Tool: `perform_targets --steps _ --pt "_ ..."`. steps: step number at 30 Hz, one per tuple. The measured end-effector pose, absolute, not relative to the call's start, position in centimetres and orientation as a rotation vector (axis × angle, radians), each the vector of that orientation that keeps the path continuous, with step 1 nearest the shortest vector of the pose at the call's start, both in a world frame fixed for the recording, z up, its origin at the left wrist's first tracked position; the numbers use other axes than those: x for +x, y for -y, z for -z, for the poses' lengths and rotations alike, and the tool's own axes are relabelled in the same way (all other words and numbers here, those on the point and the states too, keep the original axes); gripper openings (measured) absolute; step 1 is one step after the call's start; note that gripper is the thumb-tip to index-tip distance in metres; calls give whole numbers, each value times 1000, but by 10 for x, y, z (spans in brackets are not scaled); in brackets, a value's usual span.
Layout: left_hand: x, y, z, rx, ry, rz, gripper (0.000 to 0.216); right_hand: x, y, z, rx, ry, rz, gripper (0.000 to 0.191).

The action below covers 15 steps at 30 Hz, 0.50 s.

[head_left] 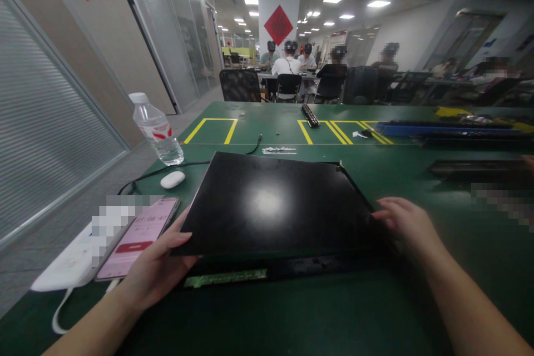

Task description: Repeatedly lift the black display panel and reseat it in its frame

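A black, glossy display panel (267, 200) is tilted over a darker frame on the green table, with a bright light reflected in it. My left hand (156, 258) grips its near left corner, thumb on top and fingers beneath. My right hand (403, 219) is closed at the panel's right edge, its fingertips against that edge and the thumb mostly hidden. Under the near side, a green circuit board strip (225, 278) shows along the dark frame (317, 263). The frame's far right corner (340, 165) peeks out behind the panel.
Left of the panel are a lit phone (139, 236), a white earbud case (172, 179), a water bottle (156, 130) and a black cable (187, 164). Dark strips and a blue bar (442, 129) lie at right. People sit at a farther table.
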<state>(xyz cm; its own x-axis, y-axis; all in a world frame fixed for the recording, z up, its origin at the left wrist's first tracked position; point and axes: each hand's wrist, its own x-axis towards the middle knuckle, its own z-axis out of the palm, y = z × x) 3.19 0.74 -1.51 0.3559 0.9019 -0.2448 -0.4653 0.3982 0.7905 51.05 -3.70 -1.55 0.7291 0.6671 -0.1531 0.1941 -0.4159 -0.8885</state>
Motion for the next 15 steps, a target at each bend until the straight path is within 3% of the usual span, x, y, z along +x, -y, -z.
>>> perform_targets --steps 15 --pt "44 -11 8 636 -840 -1009 92 506 38 13 -2212 892 -465 34"
